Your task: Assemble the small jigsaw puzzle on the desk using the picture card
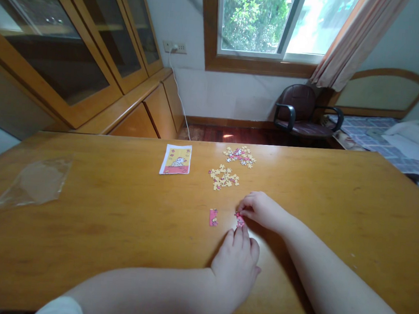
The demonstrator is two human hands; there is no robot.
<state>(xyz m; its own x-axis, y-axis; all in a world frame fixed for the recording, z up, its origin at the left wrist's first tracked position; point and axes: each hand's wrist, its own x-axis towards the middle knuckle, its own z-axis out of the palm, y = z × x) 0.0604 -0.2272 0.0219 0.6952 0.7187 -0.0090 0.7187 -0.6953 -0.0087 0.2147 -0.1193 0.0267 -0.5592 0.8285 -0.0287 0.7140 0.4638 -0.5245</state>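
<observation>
Below window (256, 20), wooden table (118, 208) bears puzzle pieces (224, 176).

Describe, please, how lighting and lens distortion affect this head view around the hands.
Head view: the window is blown out at right; the table edges bow from wide-angle distortion; the pink piece at the right hand is small and soft.

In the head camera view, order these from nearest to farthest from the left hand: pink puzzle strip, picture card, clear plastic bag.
1. pink puzzle strip, just ahead of the left hand, slightly left.
2. picture card, farther back and left.
3. clear plastic bag, far to the left.
</observation>
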